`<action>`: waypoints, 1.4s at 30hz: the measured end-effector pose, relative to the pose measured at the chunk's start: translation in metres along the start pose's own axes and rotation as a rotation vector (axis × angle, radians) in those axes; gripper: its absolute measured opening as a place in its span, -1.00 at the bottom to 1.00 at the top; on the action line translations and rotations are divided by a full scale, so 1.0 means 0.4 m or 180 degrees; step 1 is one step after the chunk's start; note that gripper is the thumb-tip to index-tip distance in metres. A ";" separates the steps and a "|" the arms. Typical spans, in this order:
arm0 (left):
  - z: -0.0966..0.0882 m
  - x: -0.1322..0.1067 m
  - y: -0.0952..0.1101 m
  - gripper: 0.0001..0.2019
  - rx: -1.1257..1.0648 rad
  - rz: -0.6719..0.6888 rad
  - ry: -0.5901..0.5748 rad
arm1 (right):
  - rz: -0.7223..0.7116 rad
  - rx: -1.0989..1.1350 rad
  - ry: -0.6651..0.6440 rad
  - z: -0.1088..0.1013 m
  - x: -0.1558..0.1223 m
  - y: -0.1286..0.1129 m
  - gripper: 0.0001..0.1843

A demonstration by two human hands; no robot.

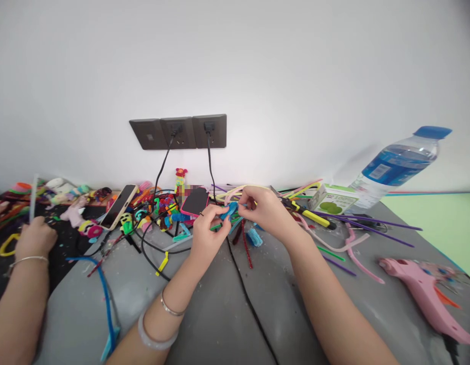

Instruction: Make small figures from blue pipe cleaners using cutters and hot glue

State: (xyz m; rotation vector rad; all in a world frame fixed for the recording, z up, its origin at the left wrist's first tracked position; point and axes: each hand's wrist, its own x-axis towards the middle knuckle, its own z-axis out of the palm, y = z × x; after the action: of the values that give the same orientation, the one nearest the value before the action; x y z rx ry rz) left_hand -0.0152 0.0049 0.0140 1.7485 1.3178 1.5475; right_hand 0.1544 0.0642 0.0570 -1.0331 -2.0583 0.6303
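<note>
Above the table, my left hand pinches a small bent piece of blue pipe cleaner between thumb and fingers. From the other side, my right hand closes its thumb and fingertips on the right end of the same piece. Just below my hands lie a light blue fuzzy coil and a dark red pipe cleaner. A phone in a pink case lies behind my left hand. Beside my right wrist is a yellow-and-black handled tool.
A pink glue gun, a tilted-looking water bottle and a green-white box stand or lie right. A black cable crosses the grey table. Left are a long blue pipe cleaner, another phone and a co-worker's hand.
</note>
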 end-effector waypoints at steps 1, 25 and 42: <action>0.000 0.000 -0.001 -0.85 -0.0046 -0.0106 -0.0002 | 0.0019 0.0110 -0.0016 -0.004 0.001 0.004 -0.90; 0.015 0.012 -0.001 -0.61 -0.1904 -0.2021 -0.0788 | -0.0233 0.0970 -0.0979 -0.025 0.002 0.040 -0.86; 0.013 0.029 0.012 -0.60 -0.2469 -0.2119 0.0361 | -0.0272 0.0936 -0.0403 0.013 0.003 0.018 -0.93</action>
State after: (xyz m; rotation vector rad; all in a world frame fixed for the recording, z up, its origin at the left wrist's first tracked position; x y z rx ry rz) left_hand -0.0098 0.0142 0.0225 0.6651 0.9852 1.4647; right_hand 0.1534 0.0686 0.0493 -0.7485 -2.0279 0.9417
